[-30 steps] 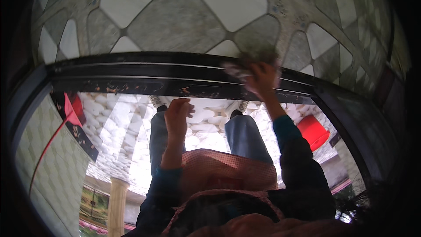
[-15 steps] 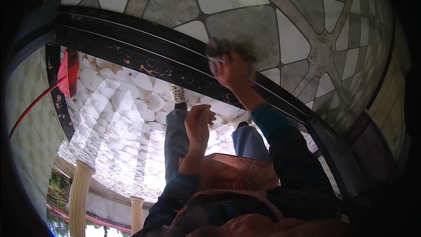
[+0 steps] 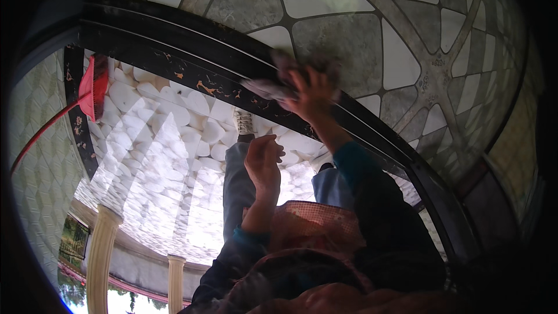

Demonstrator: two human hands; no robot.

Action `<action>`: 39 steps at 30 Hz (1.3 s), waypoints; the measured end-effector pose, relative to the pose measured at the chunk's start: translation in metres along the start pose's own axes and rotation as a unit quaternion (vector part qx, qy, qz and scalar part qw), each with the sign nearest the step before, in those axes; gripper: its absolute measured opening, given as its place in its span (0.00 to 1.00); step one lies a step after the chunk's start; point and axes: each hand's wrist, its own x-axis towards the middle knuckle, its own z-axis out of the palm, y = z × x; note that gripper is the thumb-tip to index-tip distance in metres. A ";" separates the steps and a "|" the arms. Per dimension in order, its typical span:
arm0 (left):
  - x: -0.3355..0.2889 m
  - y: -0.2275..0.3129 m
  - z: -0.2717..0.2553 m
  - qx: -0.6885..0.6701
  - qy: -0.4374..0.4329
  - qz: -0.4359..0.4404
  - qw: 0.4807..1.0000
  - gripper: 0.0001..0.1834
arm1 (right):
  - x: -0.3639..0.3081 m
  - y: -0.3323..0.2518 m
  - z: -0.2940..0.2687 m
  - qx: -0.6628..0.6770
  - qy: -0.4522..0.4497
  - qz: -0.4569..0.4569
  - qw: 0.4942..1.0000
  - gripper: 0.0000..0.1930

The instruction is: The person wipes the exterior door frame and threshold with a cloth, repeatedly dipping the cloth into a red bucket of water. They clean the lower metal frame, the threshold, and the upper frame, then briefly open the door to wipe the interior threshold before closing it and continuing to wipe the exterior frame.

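Note:
My right hand [image 3: 315,94] presses a greyish-purple cloth [image 3: 268,89] onto the black door-sill track [image 3: 215,52]; its fingers are spread over the cloth. The cloth is smeared by motion, and one part of it lies across the track toward the left, another on the patterned tile just beyond. My left hand [image 3: 264,160] hangs in front of my body with its fingers loosely curled in, and nothing shows in it. It touches neither the sill nor the cloth.
A red dustpan [image 3: 96,87] with a long red handle stands at the left. White pebble-patterned floor [image 3: 168,139] lies under my shoes, grey and white tiles [image 3: 337,40] beyond the sill. Cream columns [image 3: 103,256] rise behind me. A dark frame [image 3: 436,203] runs along the right.
The cloth has shifted under my right hand, and a flap of it now reaches left over the track. My left hand stays curled in nearly the same place. The view has moved slightly.

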 end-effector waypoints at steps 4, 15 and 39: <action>0.000 -0.013 0.005 0.032 -0.048 -0.014 0.998 0.09 | -0.101 0.092 -0.033 -0.099 0.014 0.072 0.992 0.39; 0.046 -0.008 0.013 0.230 -0.084 0.101 0.964 0.24 | 0.083 -0.086 0.026 0.071 0.061 -0.040 0.995 0.36; 0.046 0.001 0.029 -0.184 -0.093 -0.051 0.977 0.28 | 0.069 -0.062 0.021 -0.011 0.036 -0.092 0.995 0.38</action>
